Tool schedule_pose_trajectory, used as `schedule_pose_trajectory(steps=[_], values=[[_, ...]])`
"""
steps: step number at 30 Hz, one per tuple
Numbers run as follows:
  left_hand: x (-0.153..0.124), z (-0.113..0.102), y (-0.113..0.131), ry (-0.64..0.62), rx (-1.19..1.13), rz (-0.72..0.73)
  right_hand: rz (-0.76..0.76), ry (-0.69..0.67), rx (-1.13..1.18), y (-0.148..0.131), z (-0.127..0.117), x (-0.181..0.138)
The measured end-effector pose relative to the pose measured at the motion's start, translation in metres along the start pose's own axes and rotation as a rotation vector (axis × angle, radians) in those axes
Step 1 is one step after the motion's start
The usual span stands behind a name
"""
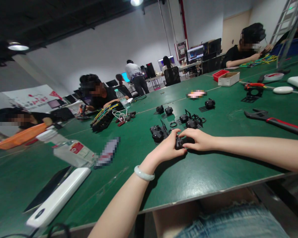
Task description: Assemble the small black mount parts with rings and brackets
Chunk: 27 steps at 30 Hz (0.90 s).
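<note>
Both hands meet over the green table around one small black part [180,142], whose exact kind I cannot make out. My left hand [169,145], below a pale bangle [144,173], grips it from the left with thumb and fingers. From the right, my right hand [198,139] has its fingers curled over the same part. Just left of my left hand sits a black camera-like unit [157,133] with a bracket. Beyond the hands are more such black units [192,123] and a black ring [173,124].
At right lie adjustable pliers [275,123], orange-handled pliers [254,86] and a paper box [228,79]. Leftward are a clear bottle [73,153], a white oblong device [59,196] and a blurred-out phone-like object [108,152]. Co-workers sit across the table beside a cable-filled black rack [105,119].
</note>
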State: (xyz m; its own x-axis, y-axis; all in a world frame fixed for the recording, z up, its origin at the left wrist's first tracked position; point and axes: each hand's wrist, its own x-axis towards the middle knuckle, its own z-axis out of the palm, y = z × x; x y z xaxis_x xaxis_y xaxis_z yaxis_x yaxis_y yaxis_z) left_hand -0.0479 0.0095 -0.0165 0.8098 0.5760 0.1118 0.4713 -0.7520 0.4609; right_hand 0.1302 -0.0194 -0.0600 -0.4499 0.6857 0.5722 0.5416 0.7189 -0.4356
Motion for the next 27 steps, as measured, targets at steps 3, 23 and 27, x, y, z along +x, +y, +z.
schedule_pose_trajectory(steps=[3, 23, 27], values=[[0.0002, 0.0003, -0.0005, -0.003, 0.002, -0.003, 0.007, -0.001, 0.001, 0.0, -0.0002, 0.0004], [0.0002, 0.0003, 0.0008, 0.005, -0.021, -0.013, 0.005, -0.002, 0.0, -0.0011, -0.0003, 0.0004], [0.0002, 0.0001, 0.0008, 0.016, -0.026, 0.005, -0.052, 0.042, 0.01, -0.003, 0.0, -0.0006]])
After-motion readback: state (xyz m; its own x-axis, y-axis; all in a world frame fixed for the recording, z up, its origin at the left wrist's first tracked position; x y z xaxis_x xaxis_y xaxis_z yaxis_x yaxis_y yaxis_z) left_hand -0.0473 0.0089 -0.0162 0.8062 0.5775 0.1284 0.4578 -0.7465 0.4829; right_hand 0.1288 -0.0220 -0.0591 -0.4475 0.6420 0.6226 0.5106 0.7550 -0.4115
